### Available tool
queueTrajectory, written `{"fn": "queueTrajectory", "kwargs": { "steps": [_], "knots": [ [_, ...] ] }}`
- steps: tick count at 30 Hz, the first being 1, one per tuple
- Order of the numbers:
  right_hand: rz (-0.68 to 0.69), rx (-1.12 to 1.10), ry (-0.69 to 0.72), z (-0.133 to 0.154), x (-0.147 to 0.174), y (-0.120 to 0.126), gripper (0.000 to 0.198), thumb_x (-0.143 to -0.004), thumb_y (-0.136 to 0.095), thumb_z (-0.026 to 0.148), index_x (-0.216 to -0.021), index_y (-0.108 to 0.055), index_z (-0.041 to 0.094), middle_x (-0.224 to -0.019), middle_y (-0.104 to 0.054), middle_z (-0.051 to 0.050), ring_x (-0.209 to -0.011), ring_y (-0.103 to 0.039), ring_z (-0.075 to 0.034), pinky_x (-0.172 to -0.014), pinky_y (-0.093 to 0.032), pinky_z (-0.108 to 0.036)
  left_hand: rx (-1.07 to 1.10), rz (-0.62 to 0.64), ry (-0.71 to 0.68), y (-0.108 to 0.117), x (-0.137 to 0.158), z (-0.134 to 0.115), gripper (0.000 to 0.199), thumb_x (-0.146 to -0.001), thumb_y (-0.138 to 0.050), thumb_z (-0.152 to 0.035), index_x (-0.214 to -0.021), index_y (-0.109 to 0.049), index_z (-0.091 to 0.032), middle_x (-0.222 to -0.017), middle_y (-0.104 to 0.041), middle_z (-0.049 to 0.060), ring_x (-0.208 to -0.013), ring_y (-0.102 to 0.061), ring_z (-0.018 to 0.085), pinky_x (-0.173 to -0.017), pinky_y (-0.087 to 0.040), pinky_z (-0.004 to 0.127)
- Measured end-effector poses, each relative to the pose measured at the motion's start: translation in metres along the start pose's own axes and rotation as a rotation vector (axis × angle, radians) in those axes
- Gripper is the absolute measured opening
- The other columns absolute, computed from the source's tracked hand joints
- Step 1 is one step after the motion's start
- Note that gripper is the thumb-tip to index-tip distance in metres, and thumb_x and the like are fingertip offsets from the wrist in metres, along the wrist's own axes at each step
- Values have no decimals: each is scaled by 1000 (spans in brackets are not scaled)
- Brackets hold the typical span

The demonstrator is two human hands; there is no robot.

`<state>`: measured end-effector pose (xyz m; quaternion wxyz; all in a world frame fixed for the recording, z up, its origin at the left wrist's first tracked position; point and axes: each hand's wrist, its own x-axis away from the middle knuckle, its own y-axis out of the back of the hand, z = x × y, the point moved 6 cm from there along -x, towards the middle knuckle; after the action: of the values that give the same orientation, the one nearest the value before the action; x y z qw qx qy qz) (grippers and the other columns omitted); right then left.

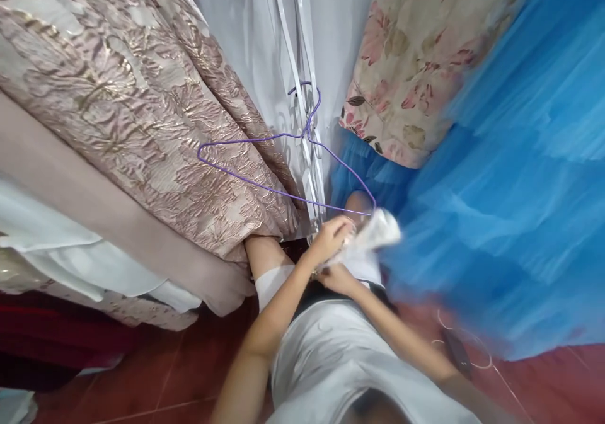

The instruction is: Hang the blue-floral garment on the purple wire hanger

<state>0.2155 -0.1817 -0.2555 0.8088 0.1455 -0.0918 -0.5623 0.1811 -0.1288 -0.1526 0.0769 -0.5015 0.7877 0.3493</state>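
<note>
My left hand (pixel 333 238) is over my lap with its fingers closed on a bunched white cloth (pixel 378 230), which is blurred. Just below it, my right hand (pixel 338 279) has curled fingers by the same bundle; what they pinch is hidden. A purple wire hanger (pixel 265 186) stretches in front of my hands, its right corner meeting the top of the white cloth. The hanger's hook lies against white ribbons (pixel 307 159) that hang down the middle.
Pink-gold brocade fabric (pixel 155 109) hangs at left, with a beige cloth (pixel 118 203) beside it. Floral fabric (pixel 411 77) and blue tulle (pixel 510 210) hang at right. A dark object with a thin cable (pixel 456 348) lies on the red tiled floor (pixel 155 380).
</note>
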Motion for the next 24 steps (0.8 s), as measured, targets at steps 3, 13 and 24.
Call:
{"fn": "queueTrajectory", "kwargs": {
  "steps": [3,13,24],
  "knots": [
    [36,40,-30,-2,8,1,15,-78,-65,22,-64,-60,21,-59,-61,0,-65,-55,-18,-65,-44,-29,-25,164,-21,-27,4,-21,28,-103,-44,-34,-96,-68,-19,-89,-72,3,-80,-66,15,-78,-50,24],
    [-151,-155,75,67,26,61,33,-73,-81,41,-91,-65,18,-88,-68,-3,-80,-59,-19,-72,-47,-29,-377,-215,45,64,22,-64,25,-103,-48,-34,-101,-70,-22,-95,-76,3,-84,-71,18,-79,-48,26],
    [-75,-474,199,127,23,88,51,-81,-70,66,-68,-67,16,-63,-61,-4,-57,-52,-15,-53,-42,-26,159,323,133,51,46,-12,72,-95,-29,-79,-98,-70,-19,-92,-72,10,-85,-66,23,-79,-55,33]
  ]
}}
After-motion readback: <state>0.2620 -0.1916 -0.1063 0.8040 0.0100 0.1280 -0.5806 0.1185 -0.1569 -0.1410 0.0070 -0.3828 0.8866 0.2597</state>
